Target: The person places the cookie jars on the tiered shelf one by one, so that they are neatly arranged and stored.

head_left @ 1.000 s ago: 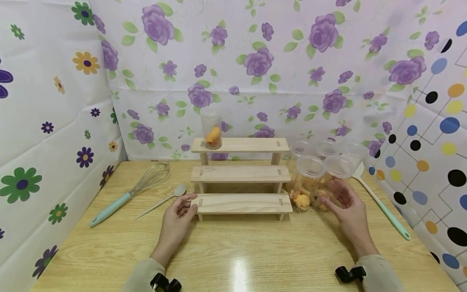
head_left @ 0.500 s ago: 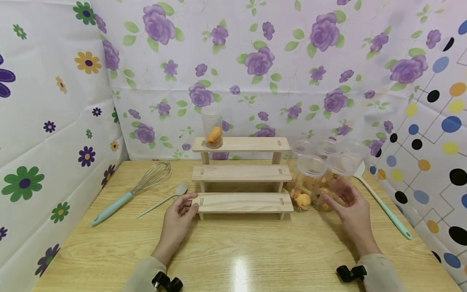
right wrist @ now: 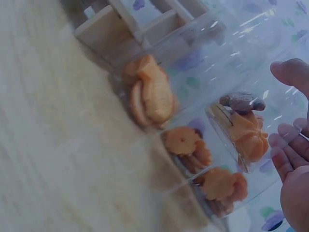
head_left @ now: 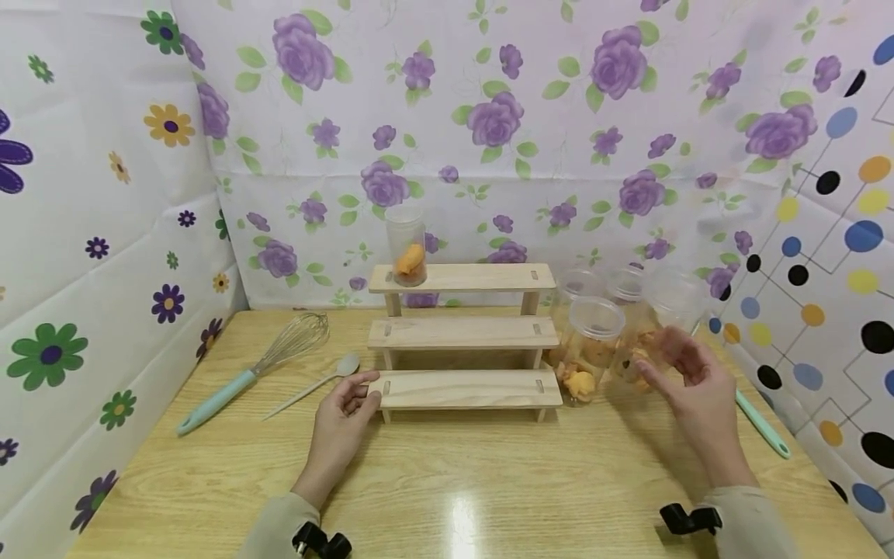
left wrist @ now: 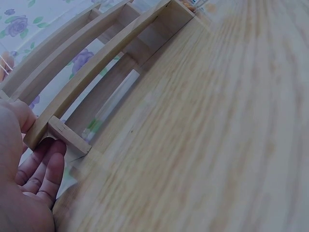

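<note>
A three-step wooden stand point(head_left: 461, 334) stands mid-table. My left hand point(head_left: 338, 423) grips the left end of its lowest shelf, thumb above and fingers beneath in the left wrist view. A clear plastic jar point(head_left: 667, 303) with orange pieces is in my right hand point(head_left: 701, 404), held between thumb and fingers, tilted and raised off the table. Inside that jar, the right wrist view shows a ribbed orange piece point(right wrist: 251, 137) and a grey-brown piece point(right wrist: 243, 101). More clear jars point(head_left: 592, 341) with orange contents stand beside the stand. One jar point(head_left: 405, 244) sits on the top shelf's left end.
A whisk point(head_left: 244, 384) with a pale blue handle and a small spoon point(head_left: 314, 384) lie left of the stand. Along the right side lies a utensil with a mint-green handle point(head_left: 761, 423), partly hidden by my right hand. Patterned cloth walls enclose the table's back and sides.
My right hand has moved right, lifting and tilting the front right jar away from its neighbours. My left hand has stayed on the stand.
</note>
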`<state>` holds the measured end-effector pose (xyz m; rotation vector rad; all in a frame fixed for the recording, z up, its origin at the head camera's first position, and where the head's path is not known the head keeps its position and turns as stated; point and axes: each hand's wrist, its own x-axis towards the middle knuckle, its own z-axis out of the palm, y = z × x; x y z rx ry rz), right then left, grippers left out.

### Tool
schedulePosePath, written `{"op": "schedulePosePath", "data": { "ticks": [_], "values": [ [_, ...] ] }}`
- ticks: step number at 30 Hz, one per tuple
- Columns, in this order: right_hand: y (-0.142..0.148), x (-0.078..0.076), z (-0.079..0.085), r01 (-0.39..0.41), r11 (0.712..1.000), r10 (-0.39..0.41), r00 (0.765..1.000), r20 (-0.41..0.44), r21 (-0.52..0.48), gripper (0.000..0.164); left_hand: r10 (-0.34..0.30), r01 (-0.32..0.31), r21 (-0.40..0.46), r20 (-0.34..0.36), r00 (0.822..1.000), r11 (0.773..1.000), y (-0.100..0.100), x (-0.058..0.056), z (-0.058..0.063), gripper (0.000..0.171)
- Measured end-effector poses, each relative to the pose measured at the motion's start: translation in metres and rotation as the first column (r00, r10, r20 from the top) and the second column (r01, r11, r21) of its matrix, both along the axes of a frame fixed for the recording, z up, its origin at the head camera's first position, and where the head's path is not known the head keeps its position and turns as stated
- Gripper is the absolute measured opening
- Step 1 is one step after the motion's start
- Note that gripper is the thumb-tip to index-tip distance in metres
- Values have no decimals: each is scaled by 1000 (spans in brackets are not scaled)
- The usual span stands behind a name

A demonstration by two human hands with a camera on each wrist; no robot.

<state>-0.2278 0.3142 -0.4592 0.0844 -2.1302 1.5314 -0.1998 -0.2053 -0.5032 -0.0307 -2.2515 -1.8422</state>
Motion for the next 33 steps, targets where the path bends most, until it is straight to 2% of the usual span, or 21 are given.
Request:
{"op": "schedulePosePath", "data": {
  "ticks": [6, 18, 27, 33],
  "values": [
    [1, 4, 29, 8, 999, -6, 999, -44, 44, 64, 10, -10, 2, -5, 1000, 1000, 1, 1, -1, 29],
    [4, 0, 78, 35, 999, -31, 996, -84, 37, 60, 6, -6, 0, -11, 1000, 1000, 1, 0, -1, 29],
    [-4, -11, 108, 47, 999, -45, 993, -112, 19, 59, 12, -12, -17, -6, 1000, 1000, 1, 0, -1, 29],
    [-15, -21, 128, 14, 1000, -16, 988, -151, -12, 59, 16, -16, -19, -4, 1000, 1000, 2, 0, -2, 29]
  ]
}}
